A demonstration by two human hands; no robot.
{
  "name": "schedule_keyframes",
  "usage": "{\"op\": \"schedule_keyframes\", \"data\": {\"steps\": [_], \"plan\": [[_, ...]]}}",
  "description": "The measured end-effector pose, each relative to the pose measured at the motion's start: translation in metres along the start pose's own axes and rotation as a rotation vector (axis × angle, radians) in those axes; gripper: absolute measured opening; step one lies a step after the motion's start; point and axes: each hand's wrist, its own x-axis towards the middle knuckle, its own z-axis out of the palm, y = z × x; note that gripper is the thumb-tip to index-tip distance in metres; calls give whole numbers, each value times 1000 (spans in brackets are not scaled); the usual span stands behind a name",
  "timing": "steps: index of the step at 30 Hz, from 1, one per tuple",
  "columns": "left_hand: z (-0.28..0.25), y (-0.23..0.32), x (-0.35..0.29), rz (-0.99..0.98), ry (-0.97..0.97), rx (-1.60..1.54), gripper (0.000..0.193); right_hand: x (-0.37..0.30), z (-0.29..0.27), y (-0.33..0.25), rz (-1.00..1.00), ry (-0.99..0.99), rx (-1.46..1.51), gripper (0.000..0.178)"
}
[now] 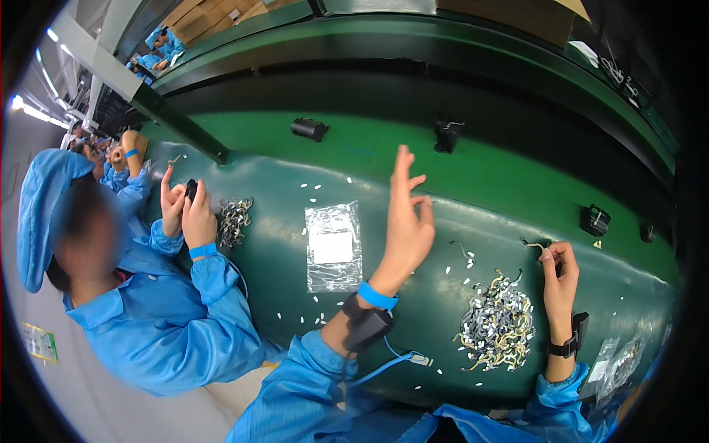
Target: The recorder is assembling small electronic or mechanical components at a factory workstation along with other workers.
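The right hand pinches a short cable over the green table, near a pile of cables; the left hand is raised, fingers extended, near a clear bag; at left a co-worker holds a small black part

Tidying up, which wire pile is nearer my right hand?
The larger wire pile, left of your right hand; the smaller pile lies by a co-worker's hand.

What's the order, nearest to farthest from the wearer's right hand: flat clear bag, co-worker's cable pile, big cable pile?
From the right hand, in the head view:
1. Big cable pile, lower left
2. Flat clear bag, farther left
3. Co-worker's cable pile, farthest left
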Motion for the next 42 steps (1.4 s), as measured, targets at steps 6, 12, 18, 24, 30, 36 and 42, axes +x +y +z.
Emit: {"op": "schedule_keyframes", "data": {"steps": [6,12,18,24,30,36,42], "plan": [[0,3,-9,150,27,741,70,-2,-4,3,-21,-3,9,11],[-18,-10,19,220,135,502,62,-1,-2,6,5,-13,45,12],[-10,-5,21,397,-63,278,53,-1,-3,6,-28,-18,28,12],[-12,3,0,138,136,1030,57,-1,-3,12,-30,-8,29,11],[-22,-12,7,192,48,944,62,-1,-2,14,-34,-9,39,12],[-19,-10,10,354,-53,693,61,-1,-3,13,-31,-10,48,12],[-44,6,0,-22,170,1131,75,-1,-4,16,-48,-15,56,12]]}}
